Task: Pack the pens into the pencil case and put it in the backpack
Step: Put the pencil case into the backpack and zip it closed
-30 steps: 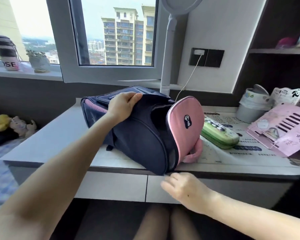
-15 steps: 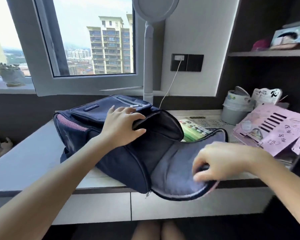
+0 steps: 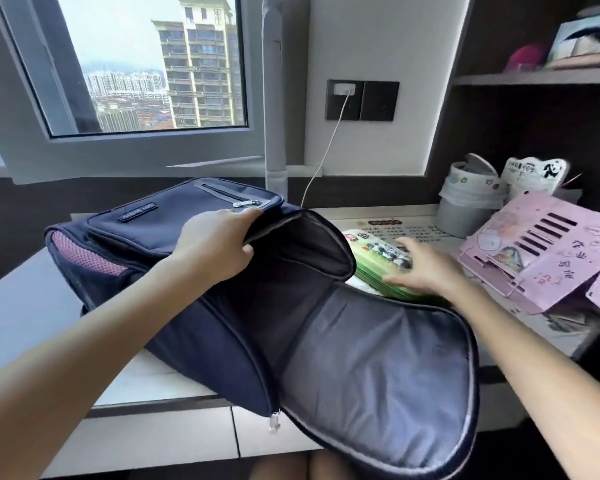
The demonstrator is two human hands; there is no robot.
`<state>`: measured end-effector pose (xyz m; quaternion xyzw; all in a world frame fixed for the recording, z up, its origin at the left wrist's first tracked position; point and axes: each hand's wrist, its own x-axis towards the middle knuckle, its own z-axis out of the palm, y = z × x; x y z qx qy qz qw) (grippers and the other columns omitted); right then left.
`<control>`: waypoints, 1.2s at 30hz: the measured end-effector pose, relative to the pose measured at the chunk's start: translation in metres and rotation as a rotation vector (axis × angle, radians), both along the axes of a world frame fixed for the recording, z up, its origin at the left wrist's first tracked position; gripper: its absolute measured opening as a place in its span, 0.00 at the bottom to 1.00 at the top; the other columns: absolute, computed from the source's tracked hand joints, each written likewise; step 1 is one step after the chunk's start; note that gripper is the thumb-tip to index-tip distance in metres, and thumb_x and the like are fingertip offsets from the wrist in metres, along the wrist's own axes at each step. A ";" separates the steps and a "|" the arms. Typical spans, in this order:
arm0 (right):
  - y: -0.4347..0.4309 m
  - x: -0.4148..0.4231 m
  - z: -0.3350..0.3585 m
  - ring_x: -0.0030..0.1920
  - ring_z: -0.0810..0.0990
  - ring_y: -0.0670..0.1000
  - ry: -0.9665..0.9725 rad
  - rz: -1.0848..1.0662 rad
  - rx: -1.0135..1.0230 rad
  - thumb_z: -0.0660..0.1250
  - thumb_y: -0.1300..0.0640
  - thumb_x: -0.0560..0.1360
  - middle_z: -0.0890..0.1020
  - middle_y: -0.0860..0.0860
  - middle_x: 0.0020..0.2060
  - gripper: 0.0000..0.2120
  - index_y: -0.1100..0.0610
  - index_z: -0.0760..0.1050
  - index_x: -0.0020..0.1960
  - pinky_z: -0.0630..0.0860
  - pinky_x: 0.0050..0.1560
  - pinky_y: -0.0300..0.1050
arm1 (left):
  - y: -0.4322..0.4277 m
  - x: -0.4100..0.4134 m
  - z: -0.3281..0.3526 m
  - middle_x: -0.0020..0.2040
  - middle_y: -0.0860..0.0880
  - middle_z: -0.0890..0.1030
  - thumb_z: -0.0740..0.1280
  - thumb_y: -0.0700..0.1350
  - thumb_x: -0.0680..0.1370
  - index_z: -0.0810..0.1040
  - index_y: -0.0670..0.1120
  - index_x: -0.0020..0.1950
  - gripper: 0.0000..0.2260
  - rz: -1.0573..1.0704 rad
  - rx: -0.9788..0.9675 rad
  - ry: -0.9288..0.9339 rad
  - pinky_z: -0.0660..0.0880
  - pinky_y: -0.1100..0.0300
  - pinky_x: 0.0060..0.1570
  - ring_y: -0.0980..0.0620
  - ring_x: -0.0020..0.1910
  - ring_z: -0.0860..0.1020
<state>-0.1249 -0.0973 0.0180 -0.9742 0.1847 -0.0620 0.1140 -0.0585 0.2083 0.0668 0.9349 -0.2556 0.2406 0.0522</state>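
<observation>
A navy backpack (image 3: 174, 271) with pink mesh sides lies on its side on the desk, its mouth facing me. Its big flap (image 3: 378, 368) hangs open over the desk's front edge, grey lining up. My left hand (image 3: 215, 247) grips the upper rim of the opening and holds it up. A green pencil case (image 3: 378, 258) with panda pictures lies shut on the desk just right of the opening. My right hand (image 3: 426, 268) is spread over its right part, fingers straight and blurred. No pens show.
A pink slotted cardboard stand (image 3: 541, 258) and a grey lined bin (image 3: 465, 206) stand at the right. A white lamp pole (image 3: 274, 133) and a charging cable (image 3: 323, 157) rise behind the backpack. Shelves (image 3: 534, 77) line the right wall. The white desk (image 3: 25, 306) extends left.
My right hand has let go of the flap, which now lies fully open, and has moved up right onto the pencil case. My left hand still holds the backpack's rim.
</observation>
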 end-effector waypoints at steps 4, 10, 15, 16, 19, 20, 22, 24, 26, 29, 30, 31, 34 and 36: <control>-0.017 0.037 -0.033 0.65 0.68 0.64 0.228 -0.158 -0.042 0.74 0.34 0.58 0.66 0.62 0.68 0.58 0.42 0.40 0.74 0.69 0.60 0.58 | 0.012 0.002 0.001 0.54 0.41 0.80 0.61 0.44 0.75 0.65 0.53 0.69 0.22 -0.013 -0.081 -0.038 0.69 0.55 0.39 0.39 0.51 0.77; -0.032 0.018 -0.014 0.58 0.75 0.61 -0.135 -0.273 0.167 0.79 0.40 0.54 0.77 0.57 0.60 0.43 0.42 0.67 0.66 0.73 0.59 0.52 | 0.029 0.010 0.011 0.57 0.41 0.80 0.61 0.44 0.76 0.68 0.50 0.68 0.19 -0.025 -0.197 -0.011 0.67 0.55 0.41 0.38 0.54 0.76; -0.022 -0.065 0.039 0.49 0.77 0.48 -0.400 -0.038 0.505 0.81 0.43 0.44 0.78 0.46 0.50 0.39 0.35 0.74 0.54 0.74 0.48 0.45 | 0.032 0.011 0.023 0.59 0.41 0.79 0.61 0.43 0.76 0.71 0.47 0.65 0.17 -0.037 -0.215 0.005 0.70 0.53 0.49 0.39 0.57 0.75; -0.009 -0.078 0.051 0.47 0.77 0.43 -0.368 0.046 0.553 0.82 0.44 0.40 0.78 0.42 0.48 0.41 0.32 0.75 0.51 0.73 0.44 0.42 | 0.032 0.011 0.026 0.59 0.41 0.79 0.61 0.42 0.77 0.71 0.46 0.65 0.17 -0.037 -0.213 0.002 0.70 0.53 0.49 0.40 0.58 0.75; 0.038 -0.088 0.063 0.47 0.76 0.35 -0.132 0.226 0.471 0.78 0.42 0.40 0.76 0.33 0.49 0.38 0.26 0.73 0.49 0.71 0.41 0.35 | 0.032 0.009 0.032 0.57 0.42 0.80 0.60 0.41 0.76 0.74 0.44 0.61 0.14 -0.031 -0.219 0.007 0.69 0.53 0.49 0.40 0.57 0.74; 0.055 -0.084 0.060 0.49 0.76 0.38 -0.035 0.263 0.369 0.76 0.41 0.42 0.76 0.33 0.50 0.38 0.26 0.72 0.51 0.73 0.45 0.38 | 0.032 0.007 0.033 0.56 0.42 0.80 0.60 0.41 0.76 0.74 0.44 0.60 0.13 -0.028 -0.226 0.005 0.69 0.53 0.48 0.40 0.55 0.75; 0.084 -0.071 0.049 0.53 0.73 0.45 0.098 0.338 0.086 0.73 0.39 0.47 0.74 0.39 0.50 0.40 0.28 0.68 0.58 0.72 0.52 0.45 | 0.035 0.002 0.034 0.55 0.41 0.80 0.60 0.40 0.76 0.75 0.43 0.59 0.13 -0.021 -0.247 -0.006 0.68 0.54 0.47 0.40 0.55 0.75; 0.104 -0.056 0.039 0.52 0.68 0.48 0.116 0.380 -0.094 0.73 0.39 0.52 0.70 0.43 0.46 0.42 0.32 0.65 0.64 0.67 0.52 0.48 | 0.039 -0.003 0.035 0.55 0.40 0.80 0.60 0.40 0.76 0.74 0.43 0.60 0.13 -0.013 -0.257 -0.026 0.69 0.53 0.48 0.39 0.55 0.75; 0.113 -0.044 0.037 0.50 0.64 0.48 0.103 0.390 -0.136 0.72 0.39 0.53 0.67 0.44 0.44 0.42 0.32 0.63 0.66 0.64 0.52 0.49 | 0.038 -0.006 0.039 0.56 0.39 0.80 0.59 0.40 0.77 0.73 0.42 0.61 0.13 -0.002 -0.250 -0.041 0.69 0.51 0.49 0.38 0.55 0.75; 0.124 -0.027 0.030 0.54 0.67 0.51 0.066 0.401 -0.148 0.73 0.40 0.53 0.65 0.46 0.44 0.43 0.34 0.63 0.67 0.63 0.52 0.50 | 0.033 -0.011 0.047 0.55 0.38 0.80 0.59 0.39 0.77 0.73 0.40 0.60 0.13 0.002 -0.233 -0.039 0.71 0.50 0.50 0.37 0.55 0.75; 0.130 -0.022 0.026 0.57 0.68 0.53 0.053 0.397 -0.133 0.73 0.40 0.54 0.67 0.47 0.46 0.43 0.35 0.64 0.67 0.64 0.53 0.51 | 0.030 -0.013 0.049 0.55 0.38 0.80 0.58 0.39 0.77 0.73 0.40 0.60 0.13 -0.008 -0.226 -0.040 0.72 0.49 0.50 0.37 0.54 0.75; 0.136 -0.016 0.021 0.58 0.68 0.54 0.037 0.388 -0.116 0.73 0.40 0.54 0.68 0.48 0.48 0.43 0.36 0.64 0.67 0.64 0.55 0.52 | 0.028 -0.014 0.052 0.54 0.38 0.80 0.58 0.39 0.76 0.73 0.40 0.59 0.13 -0.023 -0.220 -0.047 0.73 0.48 0.50 0.37 0.53 0.76; 0.153 0.003 0.000 0.61 0.68 0.58 0.006 0.340 -0.055 0.74 0.40 0.54 0.72 0.53 0.56 0.43 0.37 0.65 0.68 0.65 0.59 0.56 | 0.028 -0.018 0.056 0.53 0.40 0.81 0.58 0.39 0.76 0.73 0.41 0.59 0.13 -0.052 -0.213 -0.065 0.73 0.49 0.48 0.38 0.52 0.77; 0.169 0.017 -0.018 0.62 0.68 0.60 -0.028 0.312 0.021 0.74 0.39 0.56 0.72 0.55 0.59 0.42 0.37 0.64 0.68 0.65 0.60 0.57 | 0.032 -0.019 0.053 0.54 0.41 0.81 0.59 0.39 0.76 0.74 0.43 0.61 0.14 -0.070 -0.246 -0.069 0.73 0.53 0.47 0.39 0.52 0.77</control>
